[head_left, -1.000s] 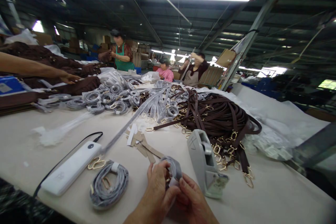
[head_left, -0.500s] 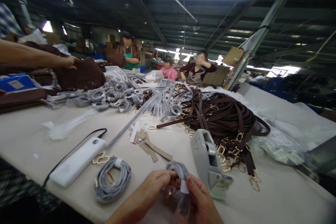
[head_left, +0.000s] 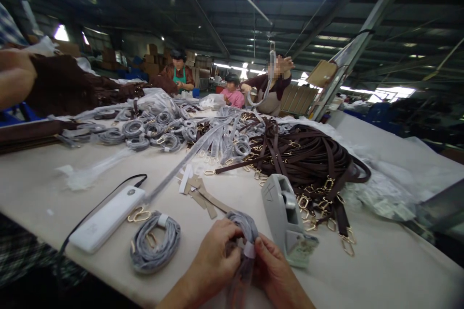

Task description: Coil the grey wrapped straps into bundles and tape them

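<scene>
Between my two hands is a coiled strap (head_left: 246, 224) in clear plastic wrap, with a white band round it. My left hand (head_left: 219, 258) curls its fingers round the coil's left side. On the right, my right hand (head_left: 271, 263) pinches the coil beside the white band. The coil's lower part is partly hidden by my fingers. Left of my hands lies another banded, wrapped coil (head_left: 155, 242) with gold clasps in its middle. A grey tape dispenser (head_left: 286, 217) stands just beyond my right hand.
A white power bank (head_left: 107, 219) with a black cable lies at left. Brown paper strips (head_left: 199, 195) lie ahead. A heap of dark brown straps (head_left: 311, 159) with gold clasps is at right; several wrapped coils (head_left: 134, 129) sit further back. Co-workers stand across the table; another's hand (head_left: 16, 77) is at far left.
My left fingers have shifted up and curled further over the coil. Across the table, a co-worker now holds up a wrapped strap. The co-worker's hand at far left has drawn back leftward.
</scene>
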The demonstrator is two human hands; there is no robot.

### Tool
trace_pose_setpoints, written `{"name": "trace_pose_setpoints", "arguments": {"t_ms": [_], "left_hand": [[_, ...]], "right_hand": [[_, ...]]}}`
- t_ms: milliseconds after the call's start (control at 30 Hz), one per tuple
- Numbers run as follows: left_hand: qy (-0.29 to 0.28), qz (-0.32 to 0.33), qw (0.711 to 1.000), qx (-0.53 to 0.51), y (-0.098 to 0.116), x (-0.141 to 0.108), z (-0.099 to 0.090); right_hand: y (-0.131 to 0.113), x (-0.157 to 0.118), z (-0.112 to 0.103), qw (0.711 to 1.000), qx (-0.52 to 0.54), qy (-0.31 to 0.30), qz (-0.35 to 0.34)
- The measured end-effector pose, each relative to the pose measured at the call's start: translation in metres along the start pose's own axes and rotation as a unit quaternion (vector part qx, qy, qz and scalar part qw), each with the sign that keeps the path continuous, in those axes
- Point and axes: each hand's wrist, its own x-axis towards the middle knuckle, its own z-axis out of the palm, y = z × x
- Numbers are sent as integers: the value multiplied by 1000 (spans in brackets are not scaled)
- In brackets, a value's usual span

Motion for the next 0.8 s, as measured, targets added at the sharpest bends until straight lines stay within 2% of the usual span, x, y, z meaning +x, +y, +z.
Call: {"name": "trace_pose_setpoints", "arguments": {"t_ms": [133,333,433,500,567,633,733,800], "left_hand": [[9,-19,999,25,0,2,0],[-13,-52,998,-34,-2,3,-6],[1,-79,995,-53,-2,2,-7],[20,-75,996,-47,-2,0,-5],[48,-43,998,-4,-3,-1,-2],[76,26,992,93,-2,-4,3],[92,138,954,249,-3,-9,11],[96,163,930,315,-7,-14,17]], "right_hand": [[-2,-1,2,1000,-10,9,9],[0,-1,7,1000,-8,21,-5],[2,1,7,1000,-6,20,-5],[3,3,7,1000,-7,23,-4],[6,4,8,999,-6,32,-5],[8,5,10,999,-5,45,-11],[13,7,11,997,-30,59,-47],[15,8,11,992,-77,62,-78]]}}
